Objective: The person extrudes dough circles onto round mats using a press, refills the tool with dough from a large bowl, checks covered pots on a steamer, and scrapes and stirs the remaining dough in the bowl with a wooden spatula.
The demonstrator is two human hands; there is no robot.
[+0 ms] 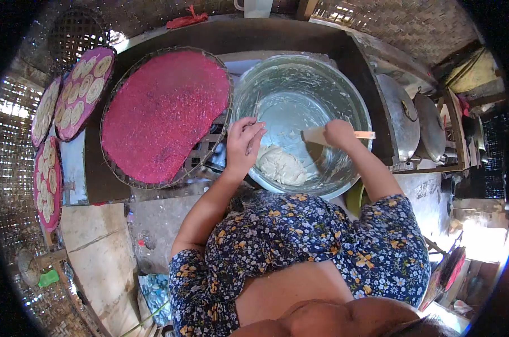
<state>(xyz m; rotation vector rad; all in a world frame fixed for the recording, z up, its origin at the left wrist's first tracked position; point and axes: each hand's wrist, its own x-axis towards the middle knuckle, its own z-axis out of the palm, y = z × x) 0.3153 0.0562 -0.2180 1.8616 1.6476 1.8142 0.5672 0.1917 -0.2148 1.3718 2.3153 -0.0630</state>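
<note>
A large metal basin (291, 101) with smears of batter on its walls stands before me. White dough (282, 165) lies in its near left part. My right hand (339, 134) is closed round a flat spatula (315, 135) inside the basin; the handle end shows right of the fist. At the basin's left rim is my left hand (245, 143), its fingers partly bent beside a thin stick-like item (257, 104); whether it holds this is unclear. A round tray covered with pink cloth (167, 115) stands left of the basin.
Smaller pink trays (50, 180) with coiled pale pieces hang or lean at the far left. Large metal lids (398, 115) stand at the right. A red cloth (187, 18) and a pale jug (258, 8) are behind the dark table edge.
</note>
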